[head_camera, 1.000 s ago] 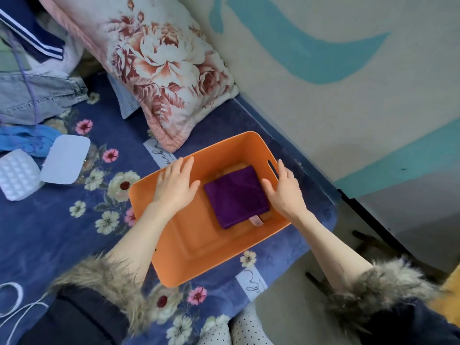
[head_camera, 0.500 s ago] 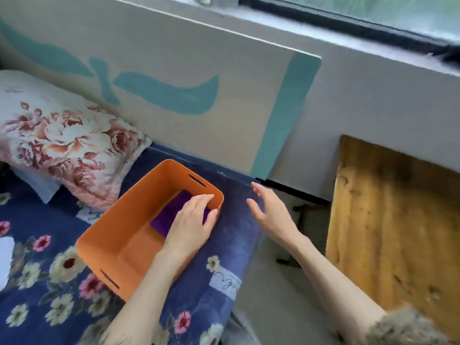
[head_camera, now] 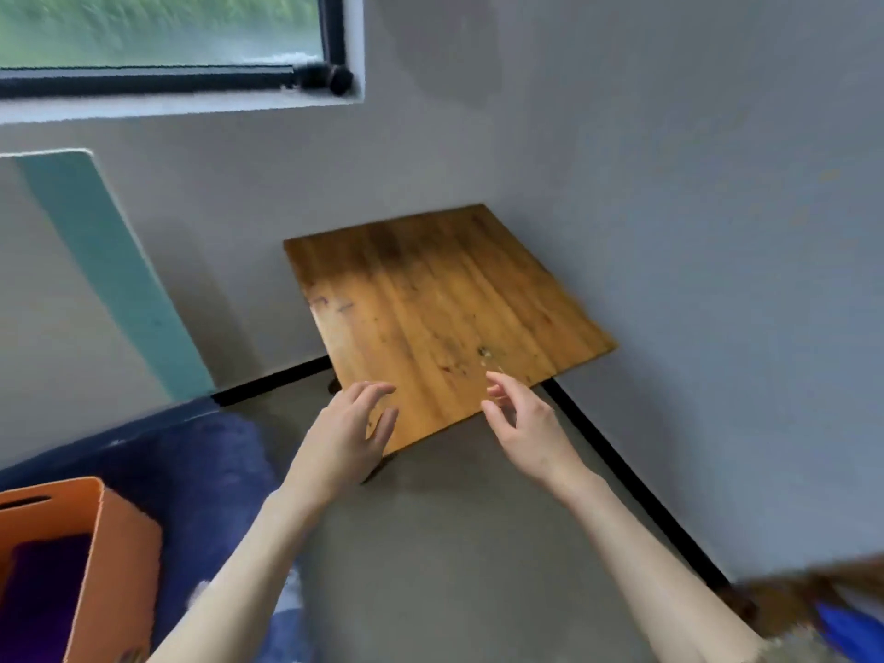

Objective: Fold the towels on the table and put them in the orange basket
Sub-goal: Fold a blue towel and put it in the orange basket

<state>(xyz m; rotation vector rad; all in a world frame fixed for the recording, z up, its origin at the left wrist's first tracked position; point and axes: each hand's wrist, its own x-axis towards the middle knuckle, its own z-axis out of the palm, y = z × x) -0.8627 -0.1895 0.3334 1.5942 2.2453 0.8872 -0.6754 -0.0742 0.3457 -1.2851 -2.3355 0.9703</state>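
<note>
Both my hands are out in front of me, lower middle of the frame, reaching toward the near edge of the wooden table (head_camera: 445,308). My left hand (head_camera: 342,435) sits just at the table's near corner, fingers loosely curled and spread a bit, holding nothing. My right hand (head_camera: 524,421) is a little to the right of it, over the near edge of the tabletop, fingers also relaxed and half bent, nothing in it either. The two hands are near each other but apart, with a gap of tabletop showing between them. Can't tell whether either one actually touches the wood, it's a bit blurry there.

The tabletop fills the middle of the frame, tucked into the corner of the grey wall (head_camera: 693,232), and all I see on it is worn wood grain with some dark marks and a small pale speck near my right fingertips.

The orange basket (head_camera: 112,557) is way down in the lower left corner, partly cut off by the frame edge, sitting on the dark blue blanket (head_camera: 191,466). Inside it there's a purple towel (head_camera: 43,595), mostly in shadow.

Upper left has the window (head_camera: 158,31) with a black frame, and below it a pale board (head_camera: 105,275) with a teal stripe leans on the wall. Grey floor (head_camera: 454,543) runs under my forearms.
</note>
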